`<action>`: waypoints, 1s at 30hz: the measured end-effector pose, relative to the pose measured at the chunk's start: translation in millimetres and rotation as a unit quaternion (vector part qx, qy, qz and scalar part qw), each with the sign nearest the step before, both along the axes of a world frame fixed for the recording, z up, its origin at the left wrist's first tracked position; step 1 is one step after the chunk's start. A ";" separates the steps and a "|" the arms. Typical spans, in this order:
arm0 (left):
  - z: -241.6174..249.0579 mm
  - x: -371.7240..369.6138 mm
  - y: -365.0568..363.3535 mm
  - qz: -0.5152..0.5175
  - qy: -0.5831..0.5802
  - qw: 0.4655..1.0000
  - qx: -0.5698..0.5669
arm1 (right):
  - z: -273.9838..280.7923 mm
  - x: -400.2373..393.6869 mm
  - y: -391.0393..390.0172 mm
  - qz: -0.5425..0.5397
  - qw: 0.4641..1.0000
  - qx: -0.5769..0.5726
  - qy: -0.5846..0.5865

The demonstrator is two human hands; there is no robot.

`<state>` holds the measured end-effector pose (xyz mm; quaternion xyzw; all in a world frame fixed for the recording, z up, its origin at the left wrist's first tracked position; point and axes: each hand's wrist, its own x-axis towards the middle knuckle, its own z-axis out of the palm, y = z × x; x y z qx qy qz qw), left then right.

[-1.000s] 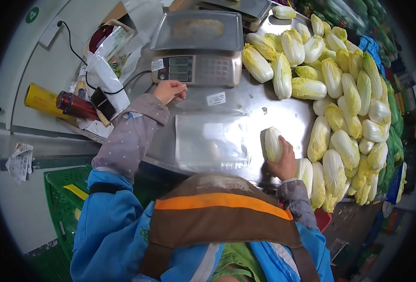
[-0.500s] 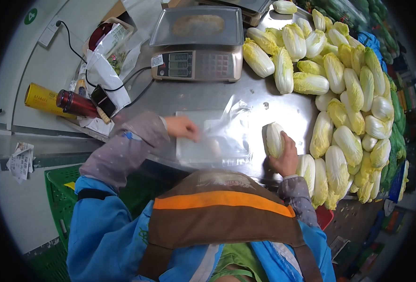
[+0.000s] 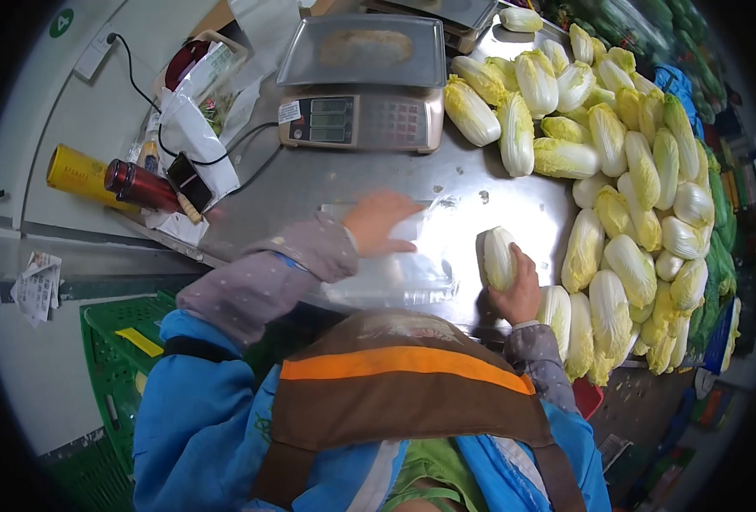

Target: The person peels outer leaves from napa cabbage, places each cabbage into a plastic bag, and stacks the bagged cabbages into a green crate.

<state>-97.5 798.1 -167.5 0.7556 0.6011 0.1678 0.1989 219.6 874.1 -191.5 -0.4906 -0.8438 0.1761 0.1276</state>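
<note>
My left hand [image 3: 383, 224] reaches across clear plastic bags [image 3: 403, 286] that lie in a flat stack near the table's front edge. Its fingers are stretched forward with the thumb apart, right over the crumpled upper part of the stack. To the right of the bags, my right hand [image 3: 520, 292] is closed round the side of a small napa cabbage [image 3: 499, 256], which stays on the metal table [image 3: 472, 183]. Many more napa cabbages [image 3: 608, 290] are heaped just beyond that hand.
A digital scale [image 3: 362, 119] with a stained tray stands at the back. On the left are a red thermos [image 3: 143, 186], a yellow canister [image 3: 83, 175], a phone [image 3: 188, 181] and a cable. A green crate [image 3: 109, 358] sits below at the left.
My left hand has moved right, from the left edge of the bags to over their middle, and its fingers have spread. My right hand and its cabbage have stayed put.
</note>
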 end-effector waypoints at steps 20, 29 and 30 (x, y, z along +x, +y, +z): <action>-43.6 122.0 33.1 -0.015 -0.153 0.976 -0.156 | -12.4 6.0 -1.7 -0.005 0.999 0.048 0.011; 17.7 40.8 7.8 0.030 -0.091 0.985 -0.142 | -5.7 5.2 -6.9 -0.014 0.999 0.037 0.015; 18.3 30.5 1.5 0.026 0.083 0.996 0.021 | -6.0 5.7 -6.9 -0.014 0.999 0.032 0.014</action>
